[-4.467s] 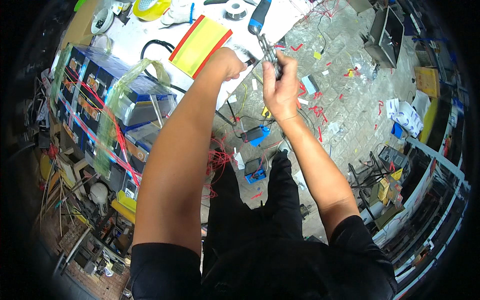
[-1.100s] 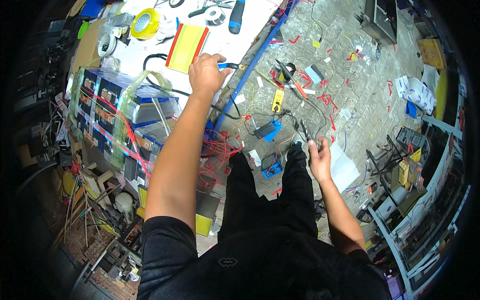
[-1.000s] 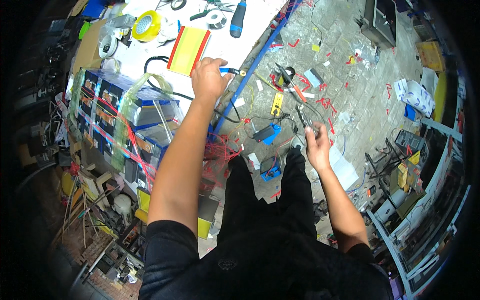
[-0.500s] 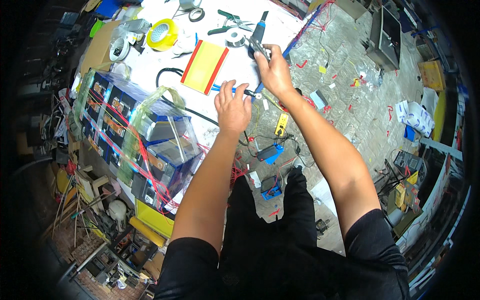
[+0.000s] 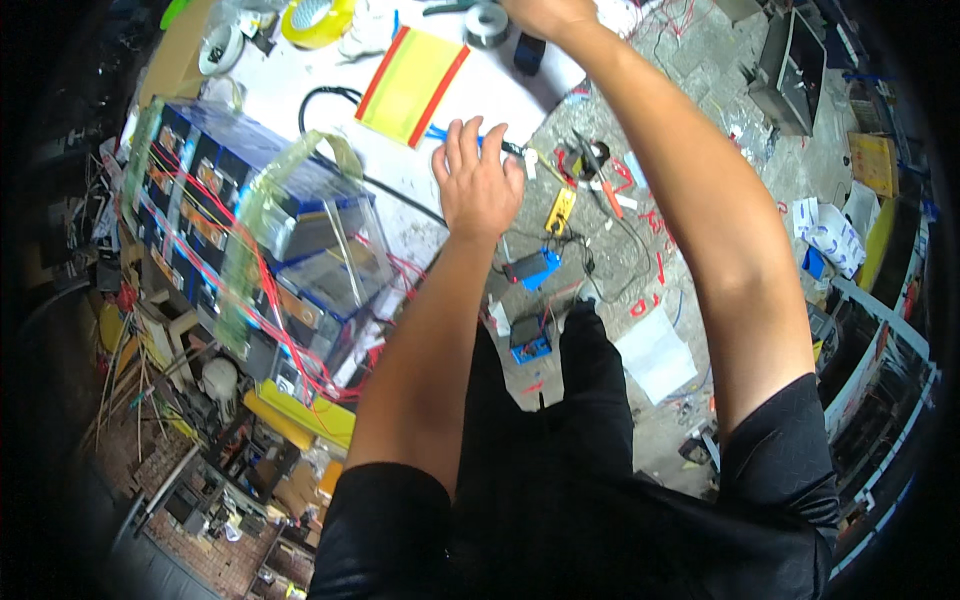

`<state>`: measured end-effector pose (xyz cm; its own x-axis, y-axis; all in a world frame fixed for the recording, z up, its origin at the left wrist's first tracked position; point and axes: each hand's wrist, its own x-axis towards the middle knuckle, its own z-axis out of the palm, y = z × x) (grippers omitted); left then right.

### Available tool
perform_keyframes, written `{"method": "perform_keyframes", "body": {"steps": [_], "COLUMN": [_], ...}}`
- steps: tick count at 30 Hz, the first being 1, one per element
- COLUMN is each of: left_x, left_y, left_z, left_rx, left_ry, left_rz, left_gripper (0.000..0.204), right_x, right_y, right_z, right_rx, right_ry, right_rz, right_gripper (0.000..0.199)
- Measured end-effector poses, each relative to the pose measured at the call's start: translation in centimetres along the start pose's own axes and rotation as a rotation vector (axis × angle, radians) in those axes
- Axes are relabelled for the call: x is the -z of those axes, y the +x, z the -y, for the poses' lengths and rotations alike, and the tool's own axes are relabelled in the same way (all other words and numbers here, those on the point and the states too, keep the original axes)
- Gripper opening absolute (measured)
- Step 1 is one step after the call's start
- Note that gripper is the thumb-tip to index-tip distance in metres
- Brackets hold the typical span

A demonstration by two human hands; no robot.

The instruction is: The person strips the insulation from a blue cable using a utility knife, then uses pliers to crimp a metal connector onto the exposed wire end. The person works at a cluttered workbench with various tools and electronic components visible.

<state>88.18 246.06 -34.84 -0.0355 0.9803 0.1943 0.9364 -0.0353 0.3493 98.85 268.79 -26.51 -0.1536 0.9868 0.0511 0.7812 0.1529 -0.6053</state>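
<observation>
Left hand (image 5: pixel 478 185) is lying palm down, fingers slightly spread, over a thin blue insulated wire with a black-sleeved end (image 5: pixel 512 148). Grip is staying apart, not clamping; fingertips are covering part of the wire, so firm contact: can't tell. Wire is sitting near the right edge of the white flat surface (image 5: pixel 490 90), its blue part emerging just beside a flat yellow panel with red borders (image 5: pixel 413 87). Tip is blurring against the floor behind.

Right hand (image 5: pixel 550 15) is hovering at the top, cut off by the view; its grip isn't showing, can't tell state or contents. A dark rounded tool handle (image 5: pixel 529 52) and a grey round spool (image 5: pixel 487 26) are lying near it.

Handling, judging: wire is probably being light, springy, smooth-skinned, not fragile; sleeved end is likely being stiffer. Best hold: pinching the black sleeve, just behind the tip.
</observation>
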Motion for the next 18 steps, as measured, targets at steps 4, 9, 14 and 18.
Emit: {"method": "perform_keyframes", "body": {"steps": [4, 9, 14, 18], "left_x": [-0.2, -0.9, -1.1, 0.1], "left_y": [0.0, -0.6, -0.3, -1.2], "left_z": [0.0, 1.1, 2.2, 2.3], "left_rx": [-0.022, -0.067, -0.099, -0.129], "left_ry": [0.040, 0.033, -0.052, -0.164], "left_rz": [-0.013, -0.083, -0.043, -0.087], "left_gripper": [0.048, 0.047, 0.052, 0.056], "right_x": [1.5, 2.1, 3.0, 6.1], "right_y": [-9.0, -33.7, -61.8, -76.7], "right_z": [-6.9, -14.0, -21.2, -21.5], "right_rx": [0.112, -0.691, -1.299, -1.386], "right_ry": [0.257, 0.805, 0.742, 0.757], "right_rz": [-0.177, 0.125, 0.045, 0.015], "right_gripper": [0.041, 0.033, 0.026, 0.016]}}
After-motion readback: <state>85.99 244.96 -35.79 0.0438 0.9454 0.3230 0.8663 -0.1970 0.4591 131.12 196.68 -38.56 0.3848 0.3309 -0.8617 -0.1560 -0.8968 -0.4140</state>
